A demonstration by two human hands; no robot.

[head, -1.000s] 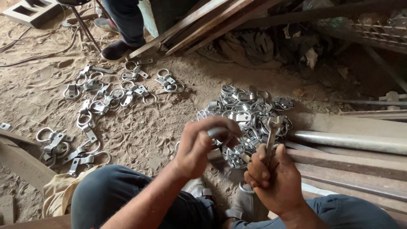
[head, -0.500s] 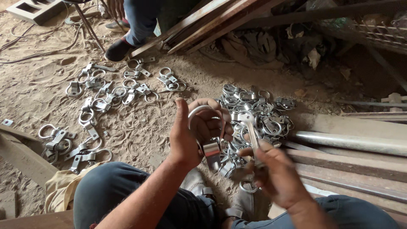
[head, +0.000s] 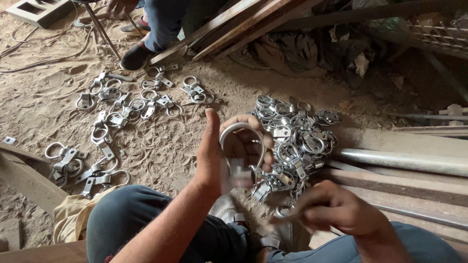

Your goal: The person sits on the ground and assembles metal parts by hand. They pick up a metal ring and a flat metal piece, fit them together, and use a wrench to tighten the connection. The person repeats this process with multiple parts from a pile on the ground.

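The left hand point(head: 229, 151) is up in the middle, thumb pointing up, fingers curled around a shiny metal clamp point(head: 241, 153) shaped like a round loop. The clamp sits in the palm with its round top up — the lower part is blurry. The right hand point(head: 336, 212) is lower and nearer, on the right side. Its fingers are pressed together, pinching a thin metal tool point(head: 287, 214) that pokes out to the left. The tool is blurred, so what kind it is cannot be told. The two hands are near each other but not touching.

Below the hands are the person's knees in dark blue trousers point(head: 141, 219), and a grey sandal point(head: 229, 214) on the foot between them.

Just past the hands, a bit to the right, lies a big heap of clamps point(head: 297, 136) on the sandy floor point(head: 161, 141), all tangled together. Far to the left, more clamps are spread out flat in a loose group point(head: 117, 107), and a few more point(head: 78, 165) lie near the left knee. A tan cloth point(head: 73, 219) lies beside that knee.

On the right, a grey metal pipe point(head: 404, 160) lies flat beside wooden planks point(head: 390, 180). Far off, long wooden boards point(head: 229, 24) lean at a slant. At the far left top, another person's leg and dark shoe point(head: 134, 56) stand on the sand, next to thin metal rods point(head: 100, 27). A pale block with square holes point(head: 39, 9) lies in the far left corner.
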